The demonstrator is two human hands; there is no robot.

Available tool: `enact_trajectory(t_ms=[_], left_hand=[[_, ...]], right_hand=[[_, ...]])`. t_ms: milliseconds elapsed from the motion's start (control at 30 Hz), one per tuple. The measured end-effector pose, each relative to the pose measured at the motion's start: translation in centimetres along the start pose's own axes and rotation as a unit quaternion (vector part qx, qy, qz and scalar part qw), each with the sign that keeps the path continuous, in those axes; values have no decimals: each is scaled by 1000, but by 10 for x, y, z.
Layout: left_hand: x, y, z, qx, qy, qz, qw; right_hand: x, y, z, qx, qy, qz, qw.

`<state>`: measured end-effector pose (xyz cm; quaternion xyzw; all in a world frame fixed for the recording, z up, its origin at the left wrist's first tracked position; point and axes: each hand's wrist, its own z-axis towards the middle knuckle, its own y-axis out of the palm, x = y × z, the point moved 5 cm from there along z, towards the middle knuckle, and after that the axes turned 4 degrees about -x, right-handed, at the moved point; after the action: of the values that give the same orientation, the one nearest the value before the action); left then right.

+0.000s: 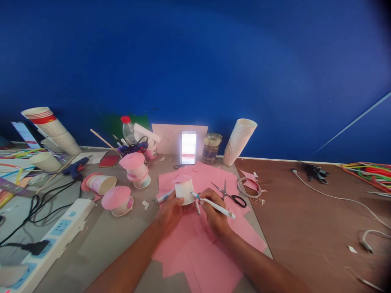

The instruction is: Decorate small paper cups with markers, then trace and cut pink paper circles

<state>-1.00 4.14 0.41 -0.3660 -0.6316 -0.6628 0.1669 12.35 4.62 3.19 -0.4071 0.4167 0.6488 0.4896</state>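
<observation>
My left hand (pixel 171 211) is closed around a small white paper cup (pixel 183 193), which has a piece of pink paper at its top. In my right hand (pixel 215 211) is a white marker pen (pixel 218 208) with a blue front end; its tip is at the cup's side, though I cannot tell whether it touches. Both hands are above overlapping sheets of pink paper (pixel 195 252). Scissors (pixel 230 195) with black handles lie open just right of my right hand. A tube-like thing (pixel 165 197) lies partly behind my left hand.
Paper cups with pink discs (pixel 116 198) stand at left, near a white power strip (pixel 58 244) and a blue glue gun (pixel 76 167). Behind are a lit phone (pixel 188 148), a jar of clear liquid (pixel 210 148) and a leaning cup stack (pixel 240 142). A tape roll (pixel 249 187) lies at right.
</observation>
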Motion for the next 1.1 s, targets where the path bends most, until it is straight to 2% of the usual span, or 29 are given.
enact_trajectory(t_ms=[267, 500, 600, 800, 900, 1000, 1100], left_hand=[[-1, -2, 2, -8, -1, 4, 1000], [0, 3, 0, 3, 15, 26, 1000], [-1, 4, -1, 4, 17, 32, 999], [1, 7, -1, 0, 10, 39, 999], [1, 5, -2, 11, 9, 39, 999], [-1, 1, -2, 26, 5, 32, 999], [1, -4, -1, 45, 28, 26, 998]], right_hand=[[15, -8, -2, 53, -16, 35, 998], [-7, 1, -4, -11, -84, -48, 995], [-13, 2, -5, -18, -102, -70, 992], [-6, -1, -6, 49, -81, -84, 992], [0, -4, -4, 83, -50, -93, 991], [5, -11, 0, 117, -21, -137, 983], [9, -17, 6, 119, -15, -204, 972]])
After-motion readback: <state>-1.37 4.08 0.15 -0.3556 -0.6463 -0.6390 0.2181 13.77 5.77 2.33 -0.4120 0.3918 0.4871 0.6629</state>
